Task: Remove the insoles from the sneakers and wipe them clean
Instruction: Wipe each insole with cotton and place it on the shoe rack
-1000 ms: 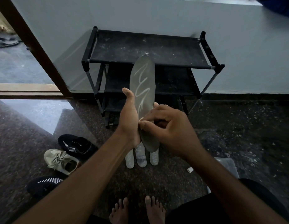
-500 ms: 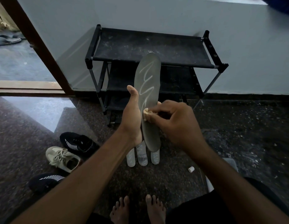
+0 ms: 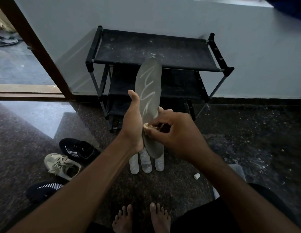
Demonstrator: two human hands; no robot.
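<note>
**Q:** so where's the insole at right now?

**A:** the grey insole is up in the air, standing almost upright in front of the black shoe rack, toe end up, with a pale squiggly streak running down its face. The left hand is wrapped around its left edge, thumb sticking up and fingers curled behind it. The right hand has its fingers pinched together on a small light wad of cloth, pressed against the lower half of the insole.

**Q:** and the rest of the stuff?

**A:** three pale insoles lie side by side on the dark speckled floor right below the held one, heel ends pointing at the person's bare feet. Off toward the floor's left side there's a beige sneaker between two black sneakers with white stripes, one just behind it and one nearer the camera. A little white cap-looking thing sits on the floor under the right forearm, can't tell what it is. The rack stands against the grey wall, next to an open doorway at the left.
</note>
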